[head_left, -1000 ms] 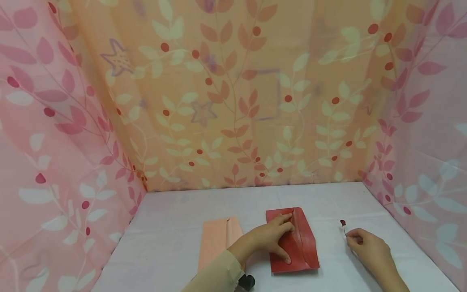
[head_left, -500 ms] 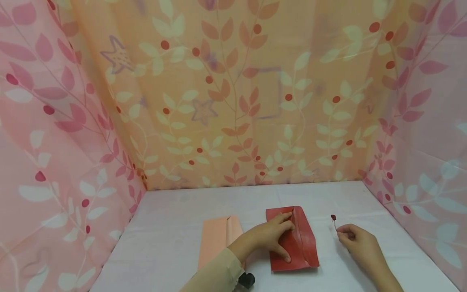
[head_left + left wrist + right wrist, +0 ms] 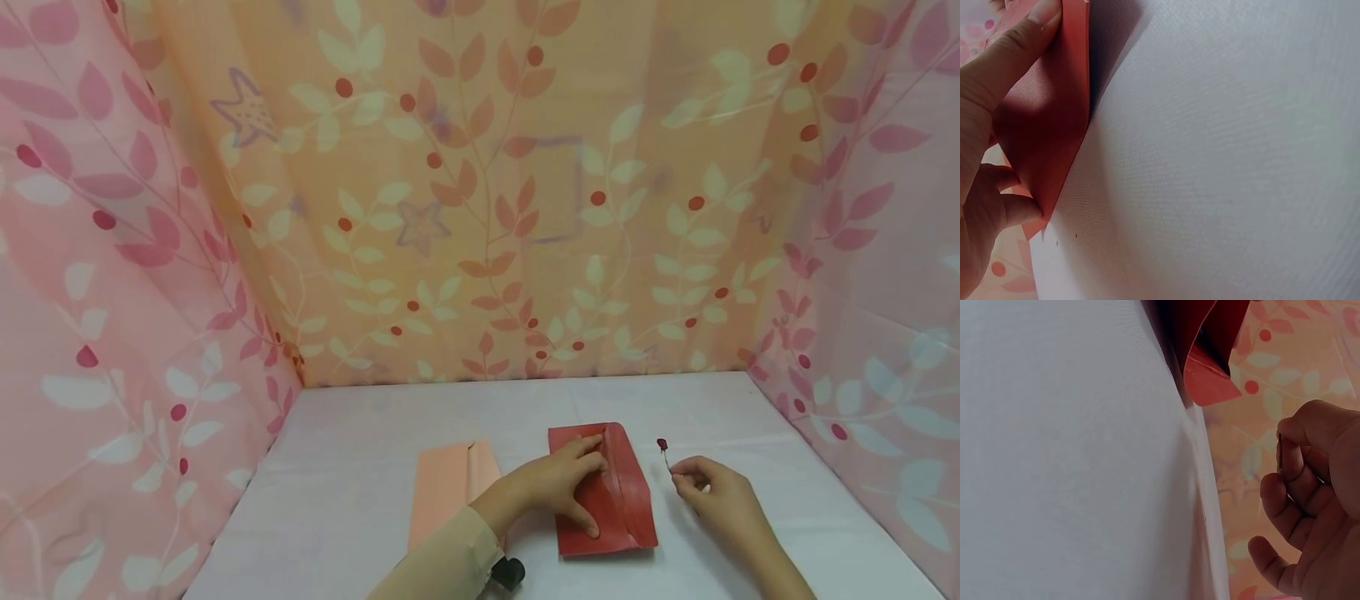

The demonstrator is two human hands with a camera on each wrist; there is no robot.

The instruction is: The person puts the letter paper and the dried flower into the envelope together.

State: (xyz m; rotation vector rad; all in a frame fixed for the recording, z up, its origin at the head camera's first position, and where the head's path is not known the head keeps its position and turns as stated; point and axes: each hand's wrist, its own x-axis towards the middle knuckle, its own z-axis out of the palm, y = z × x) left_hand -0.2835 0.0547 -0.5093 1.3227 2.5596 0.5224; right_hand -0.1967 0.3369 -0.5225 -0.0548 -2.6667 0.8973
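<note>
A red envelope [image 3: 581,517] lies on the white table, its flap unfolded to the right. My left hand [image 3: 551,483] grips it with spread fingers, thumb near the front edge and fingertips by the flap crease. In the left wrist view the red paper bows between thumb and fingers. The right wrist view shows the envelope [image 3: 1213,384] gaping at its mouth. Right of it, my right hand [image 3: 716,492] pinches the thin stem of a small dark red dried flower [image 3: 662,445] between thumb and forefinger. The bloom points up and away from me. In the right wrist view the bloom is hidden.
A peach envelope [image 3: 438,492] lies left of the red one, partly under my left forearm. A black cylindrical piece [image 3: 508,573] shows by the left sleeve [image 3: 450,558]. Floral cloth walls [image 3: 525,275] close off the table [image 3: 360,433] at the back and both sides.
My right hand has moved left with the dried flower, bringing it nearer the red envelope. My left hand and both envelopes have stayed in place.
</note>
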